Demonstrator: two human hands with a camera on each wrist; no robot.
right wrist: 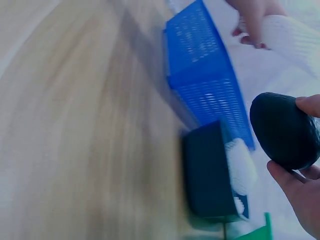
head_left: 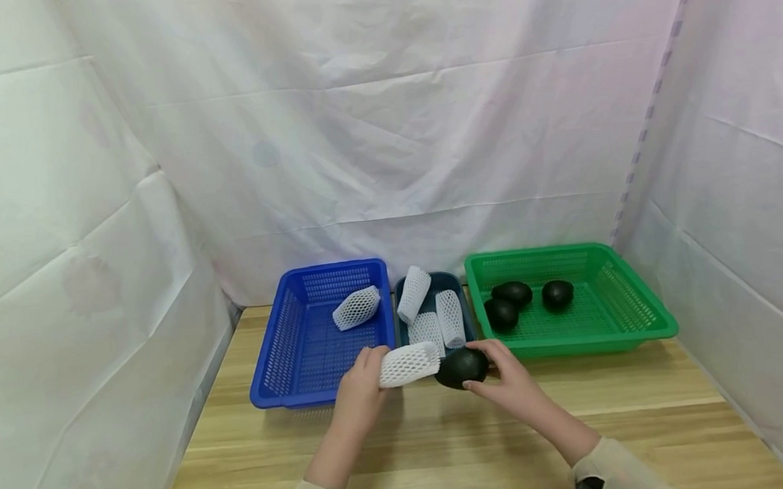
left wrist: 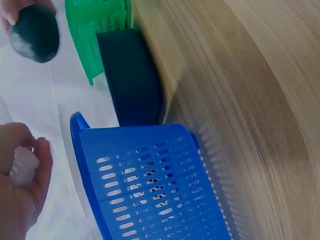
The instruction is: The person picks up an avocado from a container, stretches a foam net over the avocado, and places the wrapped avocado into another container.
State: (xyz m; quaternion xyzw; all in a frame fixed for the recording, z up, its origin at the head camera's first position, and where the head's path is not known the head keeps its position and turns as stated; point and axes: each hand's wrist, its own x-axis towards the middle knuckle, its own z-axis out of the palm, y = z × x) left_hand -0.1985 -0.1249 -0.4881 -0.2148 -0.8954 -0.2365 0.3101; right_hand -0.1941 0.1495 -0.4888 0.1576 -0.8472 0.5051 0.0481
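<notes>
Four bare avocados show in all: one held avocado (head_left: pixel 463 368), plus three loose avocados (head_left: pixel 558 295). White foam net sleeves number five, counting the held sleeve (head_left: pixel 408 364).

Three containers stand in a row on the worktop (head_left: pixel 431 459). The green basket (head_left: pixel 575 344) at the right carries the three loose fruits, two close together near its left wall and one apart. The small dark bin (left wrist: pixel 131 75) in the middle has three sleeves, one tilted up over its rim. The blue basket (head_left: pixel 307 399) at the left has a single sleeve (head_left: pixel 357 308), bulging; its contents are hard to tell.

The held fruit is oval, smooth and nearly black-green, raised just in front of the bin. The right hand (head_left: pixel 507 376) grips it between thumb and fingertips. The left hand (head_left: pixel 363 384) has its fingers curled round one end of its sleeve, whose other end is right beside the fruit; whether they touch cannot be told.
</notes>
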